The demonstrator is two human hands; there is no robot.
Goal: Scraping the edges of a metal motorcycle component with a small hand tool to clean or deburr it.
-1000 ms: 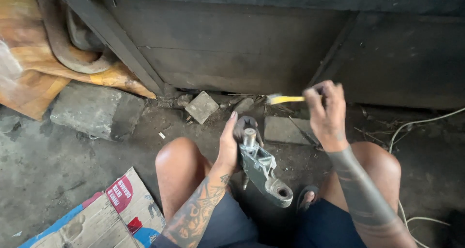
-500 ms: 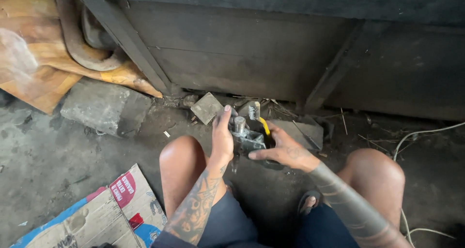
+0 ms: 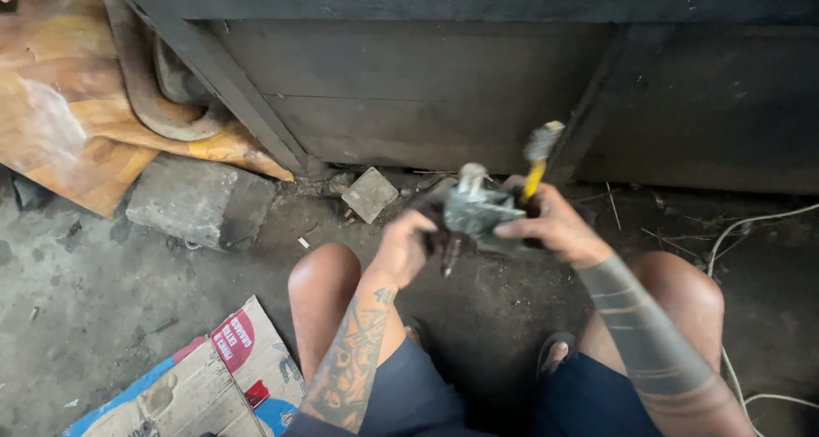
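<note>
Both hands met on a grey metal part (image 3: 474,215) that was held in the air above the gap between the person's bare knees, just in front of the dark wooden wall (image 3: 444,70). The left hand (image 3: 408,246) was closed around the part's left end, fingers wrapped under it. The right hand (image 3: 550,224) gripped the part's right side and, in the same closed fist, a brush with a yellow handle (image 3: 537,160), its bristles pointing up toward the wall. A small flat stone (image 3: 369,194) lay on the ground to the left of the part, close to the wall's foot, and a larger concrete block (image 3: 198,200) sat farther left. A flattened cardboard box (image 3: 200,382) lay well below the block, beside the left knee.
</note>
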